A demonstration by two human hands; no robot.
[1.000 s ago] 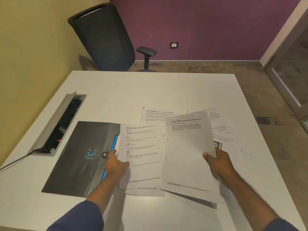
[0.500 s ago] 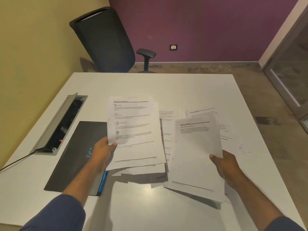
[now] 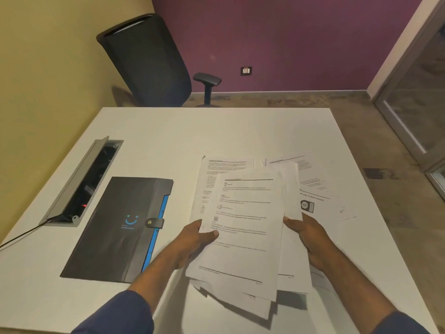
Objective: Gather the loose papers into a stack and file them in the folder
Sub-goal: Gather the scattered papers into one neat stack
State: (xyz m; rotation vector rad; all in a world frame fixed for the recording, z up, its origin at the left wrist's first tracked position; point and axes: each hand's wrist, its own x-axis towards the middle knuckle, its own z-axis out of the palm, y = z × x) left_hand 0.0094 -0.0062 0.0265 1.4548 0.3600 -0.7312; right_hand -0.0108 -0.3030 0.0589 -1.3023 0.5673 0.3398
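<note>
A bundle of printed white papers (image 3: 245,227) is held above the white table (image 3: 216,131), uneven at its edges. My left hand (image 3: 195,239) grips its left side with the thumb on the top sheet. My right hand (image 3: 305,235) holds its right side from behind. More loose sheets (image 3: 315,189) lie flat on the table to the right, and one sheet (image 3: 224,165) shows behind the bundle. The dark grey folder (image 3: 115,227) with a blue smile logo and blue edge lies shut on the table to the left, its snap strap fastened.
An open cable box (image 3: 84,182) is sunk in the table left of the folder, with a black cable (image 3: 21,235) running off the left edge. A black office chair (image 3: 149,61) stands beyond the table's far side. A glass door (image 3: 419,97) is at the right.
My left hand brought its sheets rightward from over the folder and laid them on the sheets in my right hand. Both hands now hold one bundle. The folder is uncovered.
</note>
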